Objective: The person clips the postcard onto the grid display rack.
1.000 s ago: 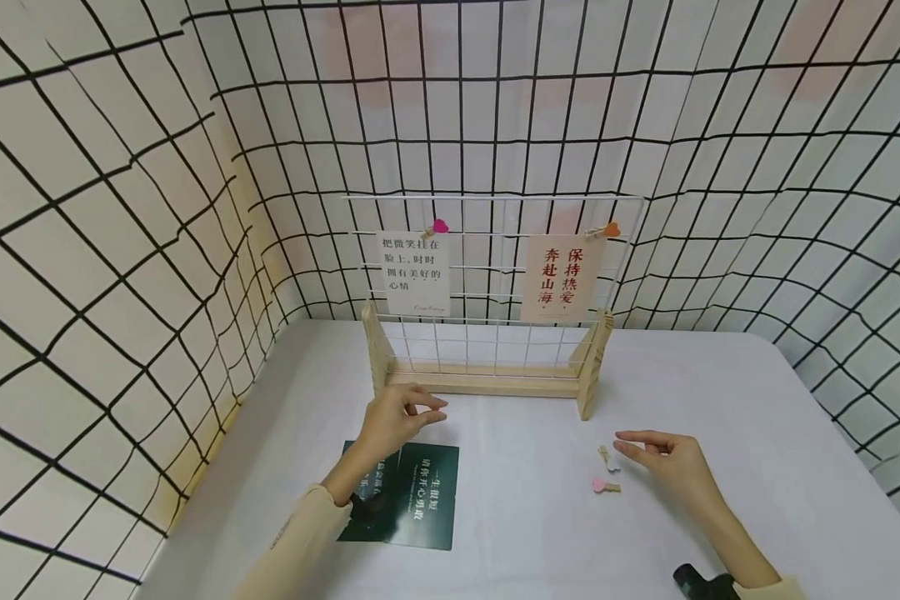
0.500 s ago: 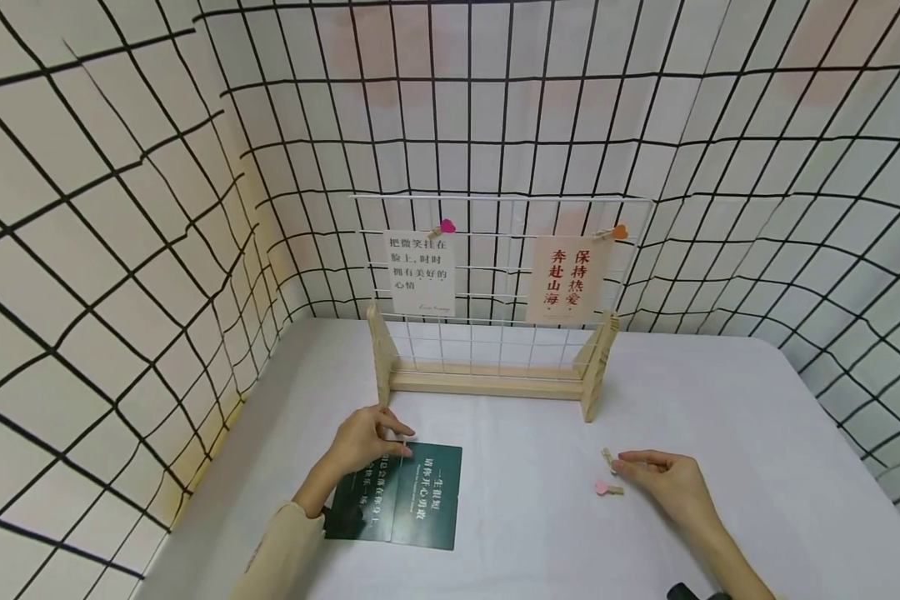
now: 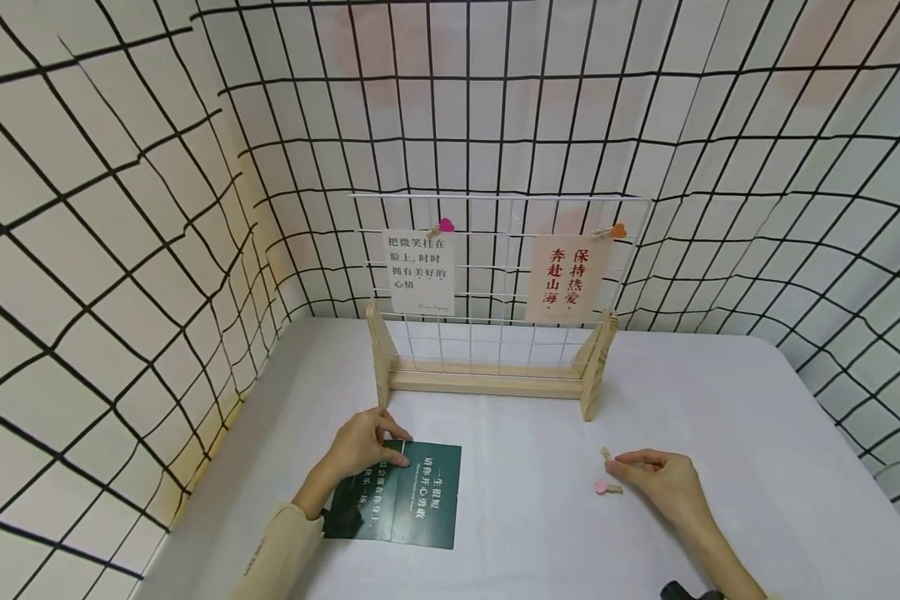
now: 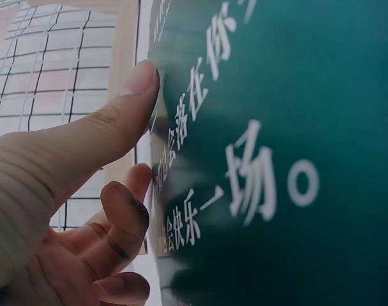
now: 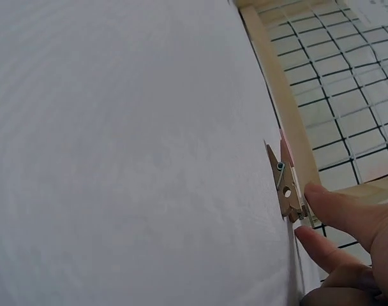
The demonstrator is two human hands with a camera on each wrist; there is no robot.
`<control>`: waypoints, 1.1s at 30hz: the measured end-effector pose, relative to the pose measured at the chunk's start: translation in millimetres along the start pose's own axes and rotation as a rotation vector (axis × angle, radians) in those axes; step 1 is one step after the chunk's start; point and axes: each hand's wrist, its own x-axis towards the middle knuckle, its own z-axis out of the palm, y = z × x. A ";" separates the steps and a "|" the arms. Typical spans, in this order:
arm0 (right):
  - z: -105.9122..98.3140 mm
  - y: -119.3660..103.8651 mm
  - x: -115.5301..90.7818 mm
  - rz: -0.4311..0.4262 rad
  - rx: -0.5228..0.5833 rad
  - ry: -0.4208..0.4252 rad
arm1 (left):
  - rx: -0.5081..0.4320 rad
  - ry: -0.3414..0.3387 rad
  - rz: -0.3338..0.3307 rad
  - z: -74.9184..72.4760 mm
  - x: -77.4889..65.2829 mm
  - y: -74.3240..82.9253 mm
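Observation:
Two dark green cards [image 3: 426, 492] with white Chinese writing lie side by side on the table. My left hand [image 3: 365, 442] is at their far edge, its thumb over the left card [image 4: 296, 255] and its fingers loosely bent with a gap to the thumb. Thumb and index finger of my right hand [image 3: 656, 475] pinch one end of a small wooden clothespin [image 3: 605, 453]; the fingertips hide that end. Just nearer lies another clothespin, with a pink heart [image 3: 601, 487]; its wooden side [image 5: 283, 185] shows in the right wrist view.
Behind the hands stands a white wire grid rack on a wooden base [image 3: 487, 384]. A white card [image 3: 422, 279] and a pale pink card [image 3: 564, 287] hang on it by heart clothespins. Black wire mesh [image 3: 502, 108] surrounds the white-covered table [image 3: 525, 500].
My left hand has come down and nearer to the edge of the green cards. My right hand has moved slightly left and down onto the clothespin, covering its white heart.

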 end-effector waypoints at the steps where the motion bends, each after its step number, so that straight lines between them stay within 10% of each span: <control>1: 0.4 -0.4 0.2 0.002 -0.002 0.000 | -0.002 0.001 -0.001 0.0 0.0 0.0; 33: 2.9 -6.5 -1.3 0.020 0.062 -0.023 | -0.169 -0.070 -0.025 0.9 2.5 1.3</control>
